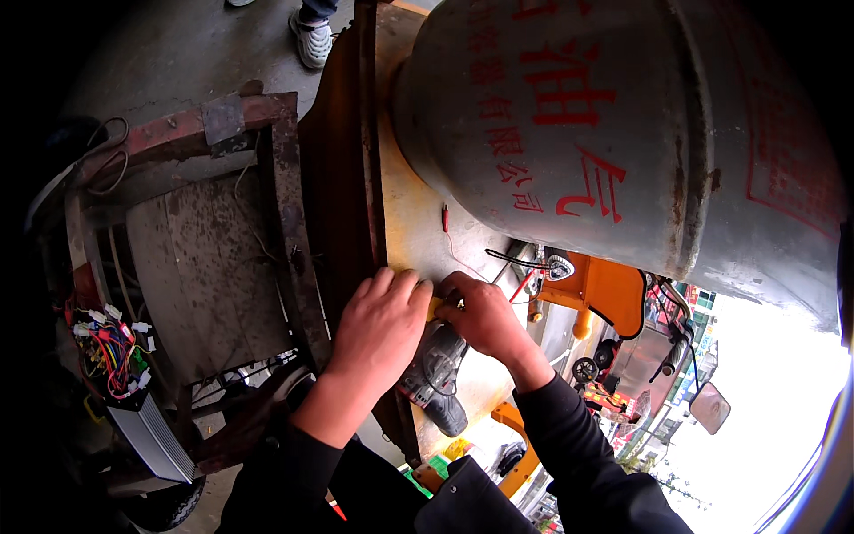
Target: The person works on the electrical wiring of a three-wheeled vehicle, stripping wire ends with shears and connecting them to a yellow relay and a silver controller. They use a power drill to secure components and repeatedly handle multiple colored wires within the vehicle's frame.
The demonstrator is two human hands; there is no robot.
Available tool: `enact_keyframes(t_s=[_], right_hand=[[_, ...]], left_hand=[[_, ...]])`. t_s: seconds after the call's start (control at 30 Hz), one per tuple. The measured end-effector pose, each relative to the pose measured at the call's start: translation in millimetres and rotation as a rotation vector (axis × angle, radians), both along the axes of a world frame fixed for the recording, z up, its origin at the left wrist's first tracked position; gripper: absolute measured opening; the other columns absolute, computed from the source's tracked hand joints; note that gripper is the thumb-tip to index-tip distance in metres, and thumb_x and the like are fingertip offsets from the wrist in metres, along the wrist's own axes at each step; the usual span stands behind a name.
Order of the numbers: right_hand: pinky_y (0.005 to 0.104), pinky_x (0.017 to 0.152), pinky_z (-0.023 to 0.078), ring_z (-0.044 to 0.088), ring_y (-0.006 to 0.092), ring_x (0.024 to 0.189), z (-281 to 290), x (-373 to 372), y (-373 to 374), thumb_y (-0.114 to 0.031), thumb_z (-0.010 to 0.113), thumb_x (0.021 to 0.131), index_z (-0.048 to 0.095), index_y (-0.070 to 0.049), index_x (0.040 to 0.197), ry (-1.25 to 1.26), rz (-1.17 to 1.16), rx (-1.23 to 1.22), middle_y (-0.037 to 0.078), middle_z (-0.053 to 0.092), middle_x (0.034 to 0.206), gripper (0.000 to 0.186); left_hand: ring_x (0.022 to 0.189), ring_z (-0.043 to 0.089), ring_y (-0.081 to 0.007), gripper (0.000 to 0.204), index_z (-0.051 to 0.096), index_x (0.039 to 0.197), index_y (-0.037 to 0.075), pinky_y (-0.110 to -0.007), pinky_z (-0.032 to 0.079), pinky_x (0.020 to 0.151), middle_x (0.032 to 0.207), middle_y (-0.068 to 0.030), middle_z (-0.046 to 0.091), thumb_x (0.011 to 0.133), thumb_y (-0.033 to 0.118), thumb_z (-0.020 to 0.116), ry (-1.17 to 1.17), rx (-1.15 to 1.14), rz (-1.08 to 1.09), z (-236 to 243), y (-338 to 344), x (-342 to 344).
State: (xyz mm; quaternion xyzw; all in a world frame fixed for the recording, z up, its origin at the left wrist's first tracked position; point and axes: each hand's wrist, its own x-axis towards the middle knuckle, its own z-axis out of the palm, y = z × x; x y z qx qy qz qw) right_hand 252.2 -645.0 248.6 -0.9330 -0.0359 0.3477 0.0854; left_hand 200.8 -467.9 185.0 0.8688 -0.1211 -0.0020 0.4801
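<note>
My two hands are close together over the edge of a worn orange and bare-metal surface (411, 233). My left hand (384, 319) is closed with its fingers curled down. My right hand (485, 319) is closed too, with thumb and forefinger pinched. A small yellow thing (434, 308) shows between them; its kind is mostly hidden by the fingers. Just below the hands lies a dark cordless power tool (438, 369), apparently a drill, with a loop of cord. Above them a thin wire with a red-tipped end (446, 219) rests on the metal.
A large grey gas cylinder (569, 116) with red lettering fills the upper right. Left stands a rusty metal frame (289, 196), with a bundle of coloured wires and connectors (114, 347) and a finned aluminium box (153, 440). Another person's shoe (311, 40) is at the top.
</note>
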Motion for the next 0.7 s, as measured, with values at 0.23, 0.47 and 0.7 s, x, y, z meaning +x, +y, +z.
enact_keyframes(t_s=[0.23,0.47,0.7], right_hand=[[0.0261,0.057,0.043,0.051,0.0122,0.063,12.0,-11.1,-23.0,0.003,0.057,0.085,0.054,0.001,0.092,-0.07,-0.726,0.485,0.007,0.059,0.077,0.008],[0.0246,0.062,0.042,0.048,0.0085,0.065,51.9,-28.1,5.4,-0.004,0.063,0.088,0.061,0.0,0.111,-0.231,-0.598,0.468,0.002,0.058,0.079,0.023],[0.034,0.072,0.055,0.067,0.0268,0.079,53.0,-47.9,130.0,-0.002,0.077,0.08,0.072,-0.001,0.102,-0.012,0.298,0.483,0.012,0.069,0.092,0.023]], left_hand=[[0.098,0.057,-0.0208,0.012,0.068,0.085,0.008,-0.033,0.046,0.086,0.096,-0.0044,0.06,0.081,0.015,0.058,-0.059,0.143,-0.173,-4.8,-34.6,12.7],[0.088,0.059,-0.0238,0.034,0.064,0.104,0.004,-0.037,0.046,0.079,0.093,-0.0075,0.063,0.071,0.008,0.073,-0.172,0.023,0.096,-0.1,54.9,9.1],[0.09,0.065,-0.0263,0.05,0.06,0.123,0.003,-0.035,0.054,0.08,0.104,-0.01,0.065,0.076,0.007,0.076,0.075,-0.387,-0.04,12.8,158.7,-92.1]])
